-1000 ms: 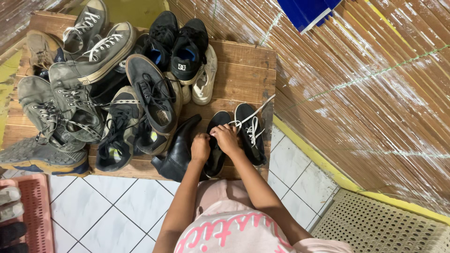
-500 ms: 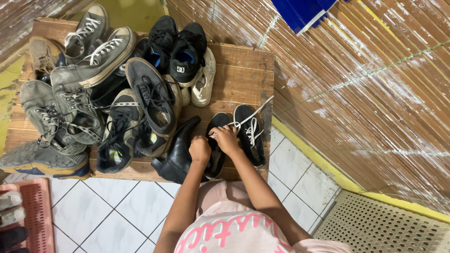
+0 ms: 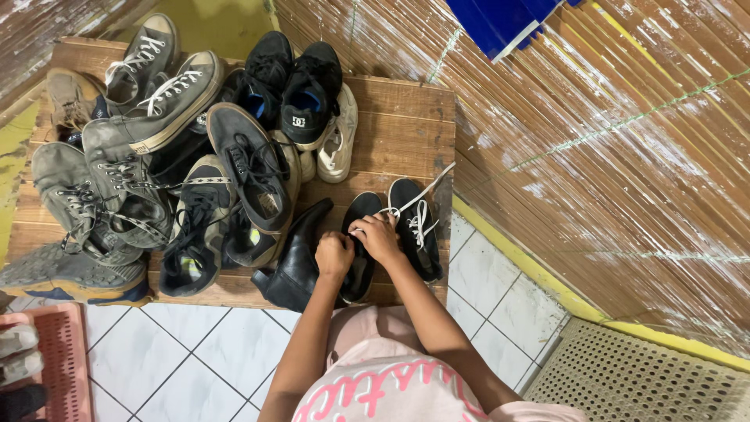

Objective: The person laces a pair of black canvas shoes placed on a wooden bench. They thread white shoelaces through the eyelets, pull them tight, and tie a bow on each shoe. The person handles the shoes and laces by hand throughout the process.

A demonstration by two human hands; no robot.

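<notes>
Two black sneakers with white laces sit at the front right of a low wooden platform (image 3: 406, 125). My right hand (image 3: 377, 236) pinches a white lace (image 3: 418, 195) over the left one of the pair (image 3: 361, 215); the lace stretches up and to the right. My left hand (image 3: 334, 254) is closed on the same shoe's near side. The other black sneaker (image 3: 416, 227) lies just right of my hands. A black ankle boot (image 3: 297, 262) leans against my left hand.
A pile of several grey and black sneakers (image 3: 156, 164) covers the platform's left and back. A bamboo-slat wall (image 3: 609, 141) rises on the right. White floor tiles (image 3: 180, 367), a pink mat (image 3: 58, 359) at the left and a perforated mat (image 3: 648, 375) at the right.
My hands stay on the same black sneaker; the right hand has shifted slightly along the lace. The shoes have not moved.
</notes>
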